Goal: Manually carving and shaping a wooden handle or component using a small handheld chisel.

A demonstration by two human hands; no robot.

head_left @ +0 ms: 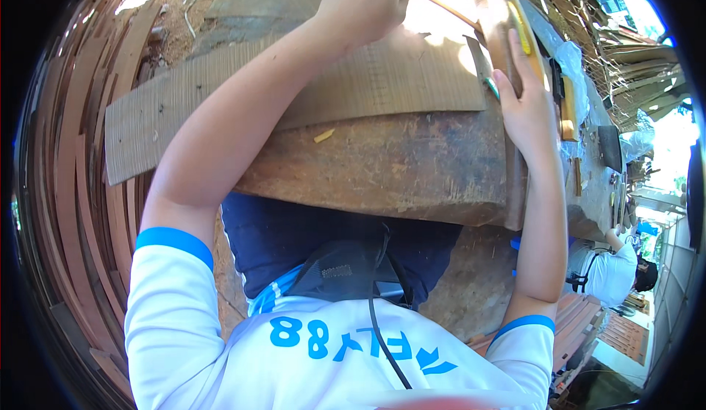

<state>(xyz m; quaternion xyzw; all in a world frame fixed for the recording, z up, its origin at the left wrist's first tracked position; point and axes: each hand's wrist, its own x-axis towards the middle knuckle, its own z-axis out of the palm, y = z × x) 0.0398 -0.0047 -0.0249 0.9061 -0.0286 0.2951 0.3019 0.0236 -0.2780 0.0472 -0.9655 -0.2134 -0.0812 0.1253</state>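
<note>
Left hand [368, 2] closed round a grey tool, mostly cut off by the far picture edge; kind undeterminable. Curved wooden piece [496, 20] under right hand [526, 105]: far end washed out by glare. Small tools on far-right bench [588, 189] too small to identify.

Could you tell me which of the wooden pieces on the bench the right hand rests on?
The right hand rests on the narrow curved strip at the bench's right edge, not the wide flat board.

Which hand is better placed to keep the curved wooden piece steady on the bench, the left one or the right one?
The right hand, probably. It already lies flat on the curved wooden piece at the bench edge. The left hand is closed on a tool at the thin ribbed board.
</note>
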